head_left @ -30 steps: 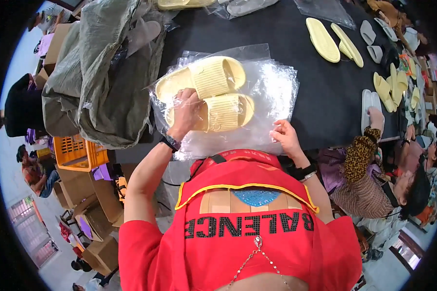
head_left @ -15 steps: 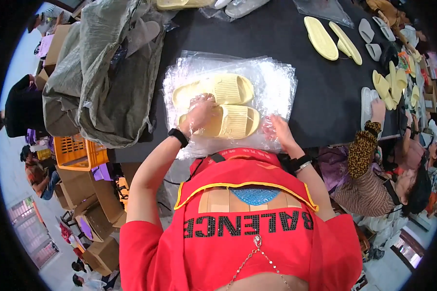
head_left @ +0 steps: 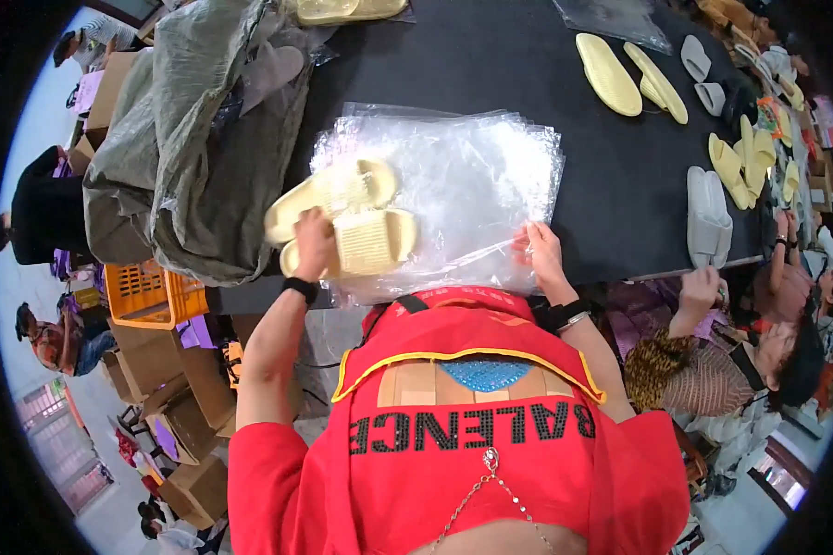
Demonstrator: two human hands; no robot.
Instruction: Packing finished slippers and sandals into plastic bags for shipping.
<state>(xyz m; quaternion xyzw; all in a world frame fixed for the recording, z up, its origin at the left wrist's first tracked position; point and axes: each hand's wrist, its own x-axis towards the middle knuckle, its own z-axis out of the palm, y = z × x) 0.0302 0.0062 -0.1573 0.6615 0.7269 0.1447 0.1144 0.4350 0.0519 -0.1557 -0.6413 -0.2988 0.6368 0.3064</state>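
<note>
My left hand point(head_left: 315, 244) is closed around the heel end of a pair of pale yellow slippers point(head_left: 372, 242), blurred by motion. The pair lies over the left part of a stack of clear plastic bags point(head_left: 472, 176) on the dark table. Whether a film covers the slippers, I cannot tell. At the stack's right edge, my right hand point(head_left: 540, 253) pinches the plastic near the corner with its fingertips.
A grey-green woven sack point(head_left: 194, 139) slumps at the left, above an orange crate point(head_left: 143, 294). Loose yellow slippers point(head_left: 611, 76) lie far right. White slippers point(head_left: 708, 217) rest near a co-worker's hand point(head_left: 701, 291). More plastic bags point(head_left: 615, 20) are at the back.
My left hand has moved left with the yellow slippers, uncovering the bag stack's middle. My right fingers have drawn together at the plastic's edge. The co-worker's hand has come away from the white slippers.
</note>
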